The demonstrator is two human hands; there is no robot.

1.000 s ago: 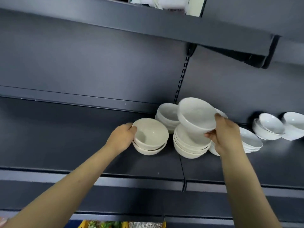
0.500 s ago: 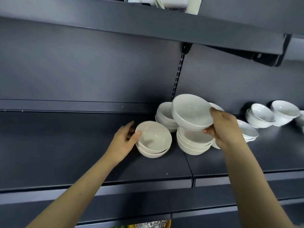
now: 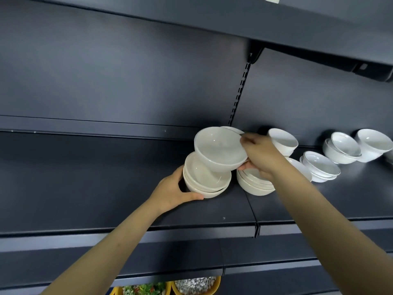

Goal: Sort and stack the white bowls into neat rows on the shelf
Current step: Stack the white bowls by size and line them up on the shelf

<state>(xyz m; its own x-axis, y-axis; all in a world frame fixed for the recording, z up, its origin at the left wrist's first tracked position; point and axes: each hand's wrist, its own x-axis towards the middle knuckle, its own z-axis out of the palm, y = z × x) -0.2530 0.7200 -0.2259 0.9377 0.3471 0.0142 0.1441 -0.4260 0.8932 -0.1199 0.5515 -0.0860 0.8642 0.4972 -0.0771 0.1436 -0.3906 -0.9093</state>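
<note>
White bowl [image 3: 219,153] (tilted) in right fingers [image 3: 247,139]

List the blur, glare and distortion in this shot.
Head view: the wide lens tilts and bows the shelf; the right hand is slightly motion-blurred at the fingers; faint glare inside the held bowl; the stack gripped by the left hand is sharp.

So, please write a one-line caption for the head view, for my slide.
Right hand holds a tilted white bowl over the stack gripped by the left hand on the shelf.
</note>
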